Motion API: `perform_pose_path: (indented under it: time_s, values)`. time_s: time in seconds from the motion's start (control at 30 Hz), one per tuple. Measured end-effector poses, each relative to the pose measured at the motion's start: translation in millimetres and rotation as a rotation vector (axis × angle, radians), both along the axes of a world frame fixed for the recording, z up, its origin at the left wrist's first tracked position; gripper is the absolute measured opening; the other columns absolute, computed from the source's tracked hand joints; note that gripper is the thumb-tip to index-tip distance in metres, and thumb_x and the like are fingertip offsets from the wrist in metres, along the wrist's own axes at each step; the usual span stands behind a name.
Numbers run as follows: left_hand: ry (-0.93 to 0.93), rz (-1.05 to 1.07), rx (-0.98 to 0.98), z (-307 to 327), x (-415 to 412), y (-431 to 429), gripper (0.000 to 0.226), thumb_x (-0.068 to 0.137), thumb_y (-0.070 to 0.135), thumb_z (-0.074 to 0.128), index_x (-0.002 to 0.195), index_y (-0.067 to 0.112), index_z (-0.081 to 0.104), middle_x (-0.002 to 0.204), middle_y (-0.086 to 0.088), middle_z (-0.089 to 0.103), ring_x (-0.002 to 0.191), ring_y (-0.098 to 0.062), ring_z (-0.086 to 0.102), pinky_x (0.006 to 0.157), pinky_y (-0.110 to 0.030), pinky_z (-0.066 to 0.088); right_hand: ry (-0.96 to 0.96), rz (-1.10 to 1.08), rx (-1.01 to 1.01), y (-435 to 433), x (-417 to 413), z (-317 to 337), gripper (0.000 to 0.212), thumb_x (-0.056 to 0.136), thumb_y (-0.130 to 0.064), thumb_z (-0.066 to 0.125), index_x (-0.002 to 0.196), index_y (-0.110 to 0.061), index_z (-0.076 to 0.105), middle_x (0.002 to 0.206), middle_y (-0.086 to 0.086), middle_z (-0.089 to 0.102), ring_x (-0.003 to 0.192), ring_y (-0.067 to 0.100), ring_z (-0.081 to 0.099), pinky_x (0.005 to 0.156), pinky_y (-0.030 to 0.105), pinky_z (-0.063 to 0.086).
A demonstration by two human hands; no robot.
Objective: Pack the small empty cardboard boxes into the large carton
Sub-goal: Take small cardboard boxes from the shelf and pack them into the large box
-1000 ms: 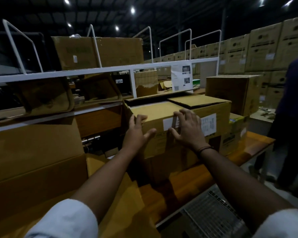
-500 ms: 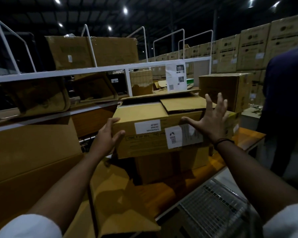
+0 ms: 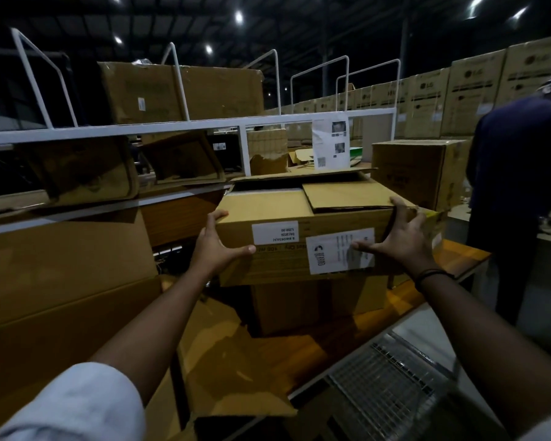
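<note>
A brown cardboard box [image 3: 268,208] with two white labels on its near face sits on top of another box [image 3: 299,307] on the wooden table. Its top flaps lie partly open. My left hand [image 3: 213,246] grips its near left corner, thumb on the front face. My right hand [image 3: 401,237] grips its right end, fingers over the top edge. A large carton [image 3: 58,281] stands at the left, and an open flap [image 3: 229,364] lies low in front of me.
A white metal rack [image 3: 172,128] with more cartons runs across behind. Another brown box [image 3: 417,170] stands at the right rear. A person in dark clothes [image 3: 522,186] stands at the right. A wire grid [image 3: 385,377] lies below the orange table edge [image 3: 458,259].
My hands moved apart from the box's front face to its two ends and closed on it. The right hand, open in the air half a second ago, now holds the right end.
</note>
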State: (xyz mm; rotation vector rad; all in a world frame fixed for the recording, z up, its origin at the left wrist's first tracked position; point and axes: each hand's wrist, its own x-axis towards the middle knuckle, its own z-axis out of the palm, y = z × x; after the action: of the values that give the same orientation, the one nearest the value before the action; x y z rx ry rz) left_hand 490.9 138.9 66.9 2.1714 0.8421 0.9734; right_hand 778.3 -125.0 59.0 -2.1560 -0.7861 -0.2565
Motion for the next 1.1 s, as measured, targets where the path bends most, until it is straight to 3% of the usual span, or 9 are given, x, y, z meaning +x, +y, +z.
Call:
perform_pose_path:
  time_s: [0.2,0.33,0.47,0.57,0.7,0.97,1.1]
  values:
    - [0.003,0.089,0.059,-6.3,5.2,-10.4,0.105,0.066,0.037,0.096,0.148,0.042,0.03,0.154,-0.017,0.04,0.137,-0.04,0.043,0.097,-0.054,0.049,0.013,0.01,0.068,-1.1,-2.5,-3.5,0.132,0.039,-0.078,0.08,0.15,-0.042,0.02,0.155,0.02,0.019,0.131,0.056,0.04,0.091,0.066,0.05]
    - [0.001,0.109,0.097,-7.6,3.9,-13.6,0.106,0.064,0.039,0.097,0.148,0.037,0.032,0.151,-0.017,0.045,0.135,-0.039,0.047,0.096,-0.057,0.054,-0.047,-0.009,0.102,-4.5,-8.0,-7.6,0.127,0.046,-0.078,0.079,0.152,-0.036,0.025,0.15,0.026,0.028,0.125,0.055,0.046,0.086,0.061,0.051]
    - [-0.019,0.113,0.132,-10.6,-3.5,-17.3,0.107,0.062,0.039,0.097,0.148,0.033,0.034,0.147,-0.018,0.049,0.13,-0.038,0.052,0.092,-0.055,0.056,-0.111,-0.028,0.158,-8.3,-17.8,-14.9,0.126,0.05,-0.078,0.085,0.153,-0.025,0.036,0.142,0.03,0.037,0.121,0.052,0.049,0.093,0.061,0.047]
    - [-0.015,0.111,0.161,-9.2,-19.5,-19.4,0.106,0.062,0.04,0.097,0.149,0.031,0.036,0.146,-0.019,0.051,0.128,-0.038,0.054,0.092,-0.053,0.056,-0.158,-0.012,0.159,-12.3,-30.3,-11.8,0.127,0.049,-0.085,0.081,0.152,-0.024,0.038,0.134,0.03,0.041,0.112,0.051,0.054,0.085,0.056,0.052]
    - [-0.003,0.113,0.183,-4.8,-60.6,-20.4,0.105,0.062,0.041,0.096,0.149,0.029,0.038,0.146,-0.018,0.052,0.128,-0.037,0.054,0.091,-0.049,0.053,-0.163,0.008,0.162,-16.5,-66.0,-9.7,0.125,0.045,-0.084,0.075,0.149,-0.024,0.039,0.134,0.027,0.04,0.109,0.048,0.055,0.078,0.053,0.055]
    - [0.033,0.098,0.24,14.8,-193.7,-28.0,0.104,0.061,0.044,0.096,0.148,0.029,0.041,0.143,-0.017,0.055,0.125,-0.036,0.058,0.086,-0.039,0.051,-0.061,0.098,0.183,-16.0,-176.0,-8.8,0.127,0.039,-0.087,0.076,0.146,-0.038,0.029,0.144,0.017,0.027,0.127,0.049,0.044,0.093,0.065,0.051]
    - [0.031,0.143,0.28,22.0,-272.7,-32.2,0.107,0.056,0.05,0.096,0.147,0.029,0.043,0.138,-0.018,0.06,0.117,-0.035,0.063,0.082,-0.04,0.054,-0.154,0.084,0.141,-11.4,-242.0,0.4,0.123,0.046,-0.083,0.08,0.148,-0.035,0.028,0.141,0.019,0.032,0.119,0.048,0.05,0.083,0.056,0.056]
